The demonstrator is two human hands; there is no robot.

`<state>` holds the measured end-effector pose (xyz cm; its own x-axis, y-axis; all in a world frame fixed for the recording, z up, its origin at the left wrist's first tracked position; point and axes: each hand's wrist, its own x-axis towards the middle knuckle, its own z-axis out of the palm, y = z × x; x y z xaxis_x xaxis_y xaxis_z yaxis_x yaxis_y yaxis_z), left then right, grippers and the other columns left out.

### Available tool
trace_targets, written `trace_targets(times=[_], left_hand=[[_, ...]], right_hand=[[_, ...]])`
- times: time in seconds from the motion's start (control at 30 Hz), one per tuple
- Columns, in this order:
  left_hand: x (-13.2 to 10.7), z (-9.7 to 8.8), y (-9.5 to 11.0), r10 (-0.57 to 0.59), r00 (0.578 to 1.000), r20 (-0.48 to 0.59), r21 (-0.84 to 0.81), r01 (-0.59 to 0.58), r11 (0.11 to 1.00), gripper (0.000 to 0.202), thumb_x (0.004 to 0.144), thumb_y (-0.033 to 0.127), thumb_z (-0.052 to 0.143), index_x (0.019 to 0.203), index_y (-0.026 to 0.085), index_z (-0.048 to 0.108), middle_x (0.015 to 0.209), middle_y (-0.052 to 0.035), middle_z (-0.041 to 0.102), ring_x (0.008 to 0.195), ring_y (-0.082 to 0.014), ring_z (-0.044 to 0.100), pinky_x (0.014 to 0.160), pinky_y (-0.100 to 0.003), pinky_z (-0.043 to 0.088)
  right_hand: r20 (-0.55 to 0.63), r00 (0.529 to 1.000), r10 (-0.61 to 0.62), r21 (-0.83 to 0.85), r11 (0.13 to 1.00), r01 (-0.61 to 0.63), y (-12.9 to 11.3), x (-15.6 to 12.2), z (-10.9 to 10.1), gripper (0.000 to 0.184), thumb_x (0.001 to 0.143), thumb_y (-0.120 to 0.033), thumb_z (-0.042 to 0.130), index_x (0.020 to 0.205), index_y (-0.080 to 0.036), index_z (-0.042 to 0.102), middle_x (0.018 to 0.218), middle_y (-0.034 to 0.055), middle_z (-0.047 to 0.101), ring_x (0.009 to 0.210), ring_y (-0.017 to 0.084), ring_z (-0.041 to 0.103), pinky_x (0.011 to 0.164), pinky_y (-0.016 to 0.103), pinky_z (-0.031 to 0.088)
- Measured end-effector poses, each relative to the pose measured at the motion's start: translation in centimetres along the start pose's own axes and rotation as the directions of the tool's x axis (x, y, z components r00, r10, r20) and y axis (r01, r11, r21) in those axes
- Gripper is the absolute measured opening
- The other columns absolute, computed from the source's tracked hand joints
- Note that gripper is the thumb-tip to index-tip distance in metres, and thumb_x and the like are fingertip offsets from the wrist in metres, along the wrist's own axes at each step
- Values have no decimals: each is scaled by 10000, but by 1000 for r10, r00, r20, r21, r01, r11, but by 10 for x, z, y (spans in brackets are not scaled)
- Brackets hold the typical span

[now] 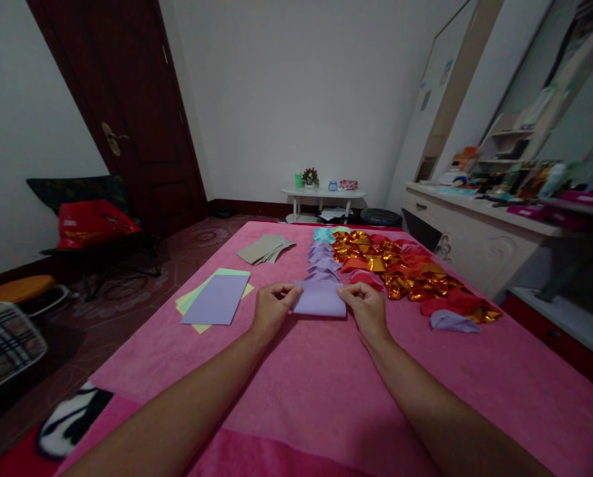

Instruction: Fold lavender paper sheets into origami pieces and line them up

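Observation:
A folded sheet of purple paper (320, 300) is held up just above the pink cloth, its lower edge rounded by the fold. My left hand (275, 307) pinches its left edge between thumb and fingers. At the right edge, my right hand (366, 309) grips it the same way. Behind the sheet runs a row of folded purple paper pieces (322, 264). Left of my hands lies a fanned stack of purple, green and yellow paper (216, 298). Farther back is a pile of greyish sheets (264, 250).
Shiny gold and red folded papers (393, 262) cover the right rear of the pink cloth (296, 391). One purple folded piece (454, 321) lies at their near end. A dresser (475, 225) with bottles stands at right, a chair with a red bag (95, 224) at left.

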<state>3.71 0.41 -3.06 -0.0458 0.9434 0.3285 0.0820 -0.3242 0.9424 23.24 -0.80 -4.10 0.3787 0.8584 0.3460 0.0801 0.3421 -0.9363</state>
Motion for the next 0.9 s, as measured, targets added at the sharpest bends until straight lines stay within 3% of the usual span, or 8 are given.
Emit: trace_targets(times=[0.6,0.9], left_hand=[[0,2,-4,-6,1000,-1,-64,6,998,187,651,305,717,644,120,692,569,-10,633,496,-103,528,479,-199,386],[0,2,-6,-6,1000,0,-89,6,996,233,656,304,711,792,125,651,593,6,631,477,-91,523,444,-180,375]], right_hand=[[-6,1000,-24,-32,999,24,6,2,-2,211,639,-353,733,619,-174,624,591,-25,578,543,117,475,522,242,369],[1,1000,-15,-4,1000,15,2,1,0,194,634,-324,730,592,-176,611,572,-30,564,546,119,479,529,244,371]])
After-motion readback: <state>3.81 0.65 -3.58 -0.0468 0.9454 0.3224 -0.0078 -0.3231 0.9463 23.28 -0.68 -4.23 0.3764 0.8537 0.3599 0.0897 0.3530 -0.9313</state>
